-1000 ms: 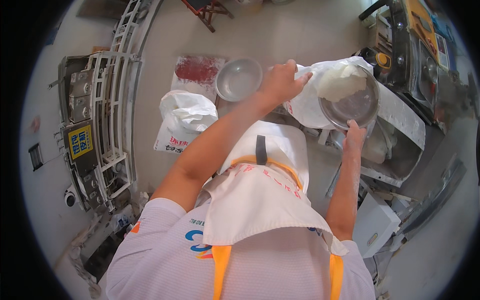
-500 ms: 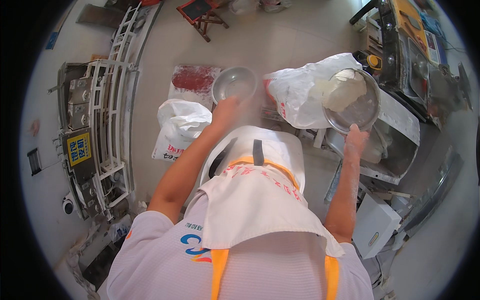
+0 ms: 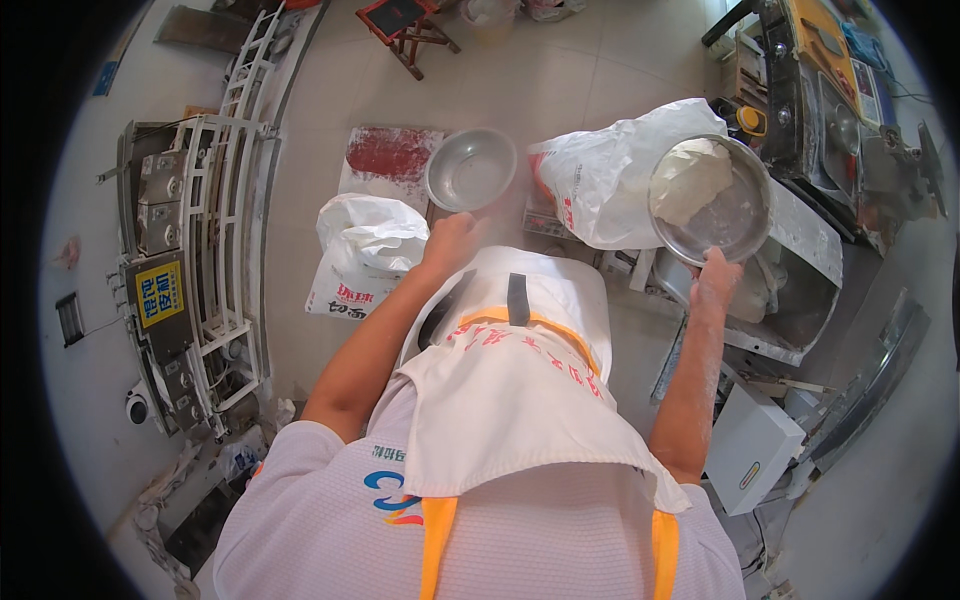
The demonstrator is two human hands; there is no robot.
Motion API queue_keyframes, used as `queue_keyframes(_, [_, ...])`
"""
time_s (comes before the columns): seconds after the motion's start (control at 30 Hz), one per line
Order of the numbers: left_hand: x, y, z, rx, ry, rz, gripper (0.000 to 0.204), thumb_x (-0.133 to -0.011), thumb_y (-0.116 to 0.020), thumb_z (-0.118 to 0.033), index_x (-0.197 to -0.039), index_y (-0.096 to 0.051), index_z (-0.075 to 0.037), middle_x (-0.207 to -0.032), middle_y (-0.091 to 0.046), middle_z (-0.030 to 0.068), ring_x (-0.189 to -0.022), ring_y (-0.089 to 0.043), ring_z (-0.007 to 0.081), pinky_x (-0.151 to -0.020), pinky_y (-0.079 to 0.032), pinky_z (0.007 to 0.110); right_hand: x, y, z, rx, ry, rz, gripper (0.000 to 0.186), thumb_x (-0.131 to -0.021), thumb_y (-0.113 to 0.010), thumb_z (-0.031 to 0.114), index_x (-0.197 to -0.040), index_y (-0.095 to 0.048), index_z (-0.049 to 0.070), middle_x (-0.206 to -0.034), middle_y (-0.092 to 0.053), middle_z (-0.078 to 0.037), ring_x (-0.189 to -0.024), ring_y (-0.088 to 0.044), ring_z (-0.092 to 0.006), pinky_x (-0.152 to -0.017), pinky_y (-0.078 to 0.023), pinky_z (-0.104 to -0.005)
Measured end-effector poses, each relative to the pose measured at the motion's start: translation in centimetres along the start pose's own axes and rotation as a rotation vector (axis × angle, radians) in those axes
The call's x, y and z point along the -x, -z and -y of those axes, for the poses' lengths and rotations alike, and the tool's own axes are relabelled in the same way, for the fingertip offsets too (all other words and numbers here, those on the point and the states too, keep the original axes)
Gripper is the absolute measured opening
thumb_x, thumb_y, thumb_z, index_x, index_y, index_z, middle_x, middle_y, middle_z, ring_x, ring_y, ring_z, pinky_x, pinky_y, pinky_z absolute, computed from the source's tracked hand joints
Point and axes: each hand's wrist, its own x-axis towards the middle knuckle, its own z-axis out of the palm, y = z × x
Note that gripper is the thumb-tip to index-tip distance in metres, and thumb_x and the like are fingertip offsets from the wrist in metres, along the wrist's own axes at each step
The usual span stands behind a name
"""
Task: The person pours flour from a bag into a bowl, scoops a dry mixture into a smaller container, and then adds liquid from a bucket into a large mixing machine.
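My right hand (image 3: pixel 715 278) grips the near rim of a round metal bowl (image 3: pixel 735 205). A pale heap of flour (image 3: pixel 694 182) lies toward the bowl's far left side. The bowl is held beside and partly over a large white sack (image 3: pixel 620 165). My left hand (image 3: pixel 450 245) hovers just short of a second metal bowl (image 3: pixel 470 172), which shows no flour heap. Its fingers are foreshortened and slightly blurred, so whether they are closed is unclear. Left of that hand stands another white sack (image 3: pixel 370 250) with a crumpled, gathered top.
A red board (image 3: pixel 385 150) dusted white lies beside the second bowl. At right is a metal trough (image 3: pixel 800 300) with pale material inside. White racks and machine parts (image 3: pixel 215 220) line the left wall. A folding stool (image 3: pixel 405 35) stands far off.
My left hand has drawn back toward me from the second bowl, which stays in place. My right hand and its flour bowl have shifted slightly to the right.
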Motion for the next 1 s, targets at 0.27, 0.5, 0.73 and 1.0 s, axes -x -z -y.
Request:
queue_keyframes(0.27, [0.5,-0.7,1.7,-0.04,0.025,0.024,0.042,-0.099,-0.065,-0.038,-0.093,-0.072,0.003,-0.083,-0.071,0.0239,-0.08,-0.069,0.0391,-0.074,-0.052,0.046,-0.8,1.5,-0.9,0.054,0.125,-0.018,0.058,-0.083,-0.055,-0.002,-0.14,-0.047,-0.01,-0.12,-0.064,-0.02,-0.076,-0.069,-0.0253,-0.05,-0.053,-0.0328])
queue_keyframes(0.5, [1.0,-1.2,2.3,-0.075,0.032,0.04,0.041,-0.099,-0.065,-0.038,-0.094,-0.073,0.002,-0.087,-0.072,0.025,-0.086,-0.071,0.0414,-0.078,-0.053,0.047,-1.0,0.8,-0.9,0.424,0.266,-0.107,0.064,-0.083,-0.057,0.004,-0.145,-0.044,-0.008,-0.135,-0.059,-0.029,-0.123,-0.059,-0.0402,-0.102,-0.046,-0.0456])
queue_keyframes(0.73, [1.5,-1.1,3.0,-0.086,0.043,0.039,0.04,-0.099,-0.065,-0.038,-0.095,-0.073,0.002,-0.09,-0.073,0.0245,-0.088,-0.071,0.0409,-0.08,-0.053,0.048,0.7,0.1,0.4,0.539,0.34,-0.151,0.061,-0.084,-0.058,0.008,-0.14,-0.046,-0.011,-0.134,-0.059,-0.034,-0.127,-0.058,-0.049,-0.109,-0.045,-0.0516])
queue_keyframes(1.0, [1.6,-1.0,3.4,-0.066,0.039,0.044,0.041,-0.098,-0.064,-0.037,-0.093,-0.072,0.003,-0.092,-0.073,0.0262,-0.092,-0.07,0.0453,-0.083,-0.053,0.052,-0.7,1.0,-1.2,0.301,0.272,-0.112,0.062,-0.084,-0.056,0.004,-0.143,-0.045,-0.011,-0.134,-0.061,-0.029,-0.121,-0.063,-0.0403,-0.101,-0.049,-0.0462])
